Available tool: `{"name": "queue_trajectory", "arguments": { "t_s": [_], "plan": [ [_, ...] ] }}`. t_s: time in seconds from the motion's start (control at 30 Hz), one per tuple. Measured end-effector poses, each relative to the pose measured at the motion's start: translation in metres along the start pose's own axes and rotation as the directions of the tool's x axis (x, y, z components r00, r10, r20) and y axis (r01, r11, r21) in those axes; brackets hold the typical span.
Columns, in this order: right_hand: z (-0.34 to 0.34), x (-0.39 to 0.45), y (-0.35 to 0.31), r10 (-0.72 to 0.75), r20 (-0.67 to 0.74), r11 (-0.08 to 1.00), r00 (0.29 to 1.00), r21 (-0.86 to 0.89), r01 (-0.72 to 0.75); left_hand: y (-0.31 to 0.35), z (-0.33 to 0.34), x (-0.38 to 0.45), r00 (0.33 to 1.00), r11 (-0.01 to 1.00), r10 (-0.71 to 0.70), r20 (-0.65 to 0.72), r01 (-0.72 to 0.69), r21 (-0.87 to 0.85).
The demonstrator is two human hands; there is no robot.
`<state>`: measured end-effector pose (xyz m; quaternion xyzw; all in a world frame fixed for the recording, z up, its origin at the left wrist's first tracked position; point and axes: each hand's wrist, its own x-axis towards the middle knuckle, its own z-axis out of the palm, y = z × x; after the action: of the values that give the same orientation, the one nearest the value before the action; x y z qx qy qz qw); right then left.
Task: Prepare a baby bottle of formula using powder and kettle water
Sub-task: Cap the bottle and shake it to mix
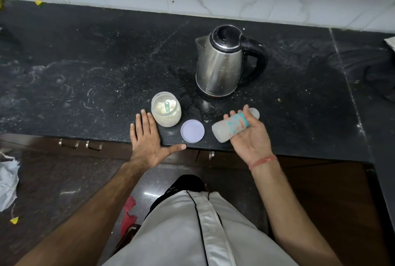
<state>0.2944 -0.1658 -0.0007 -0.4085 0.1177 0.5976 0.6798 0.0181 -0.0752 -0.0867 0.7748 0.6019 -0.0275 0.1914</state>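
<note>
Left hand (145,135) lies flat on the dark surface (85,62), fingers spread, grip wide and empty, just left of the powder jar (166,109). Jar is open, a scoop (167,107) inside; its lid (192,130) lies just right of the jar. Kettle (222,62) stands behind and right of the jar, lid shut. Right hand (248,135), furthest right of the jar, cradles the capped bottle (233,125) on its side, fingers loosely curled. Judged early stage: bottle uncapping, powder and water all remain.
</note>
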Motion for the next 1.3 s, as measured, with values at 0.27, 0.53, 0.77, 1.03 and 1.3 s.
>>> {"name": "queue_trajectory", "arguments": {
  "t_s": [0.27,0.53,0.77,1.03,1.3],
  "plan": [
    [-0.007,-0.001,-0.006,-0.008,0.048,0.998,0.999,-0.064,0.011,-0.001,0.001,0.001,1.000,1.000,0.007,-0.001,-0.007,-0.017],
    [-0.016,-0.009,-0.010,0.028,0.103,0.995,0.994,-0.097,-0.018,-0.003,0.001,0.001,1.000,0.999,0.019,-0.005,-0.019,-0.028],
    [-0.016,-0.012,0.006,0.031,0.111,0.998,0.993,-0.053,-0.026,-0.003,0.001,0.000,1.000,1.000,0.017,-0.003,-0.017,-0.026],
    [-0.013,-0.012,-0.003,0.047,0.141,0.995,0.989,-0.093,-0.033,-0.003,0.001,0.000,1.000,0.999,0.016,-0.006,-0.017,-0.032],
    [-0.004,-0.013,-0.015,0.068,0.205,0.995,0.976,-0.088,-0.051,-0.002,0.000,0.000,1.000,1.000,0.012,0.006,-0.012,-0.020]
  ]
}}
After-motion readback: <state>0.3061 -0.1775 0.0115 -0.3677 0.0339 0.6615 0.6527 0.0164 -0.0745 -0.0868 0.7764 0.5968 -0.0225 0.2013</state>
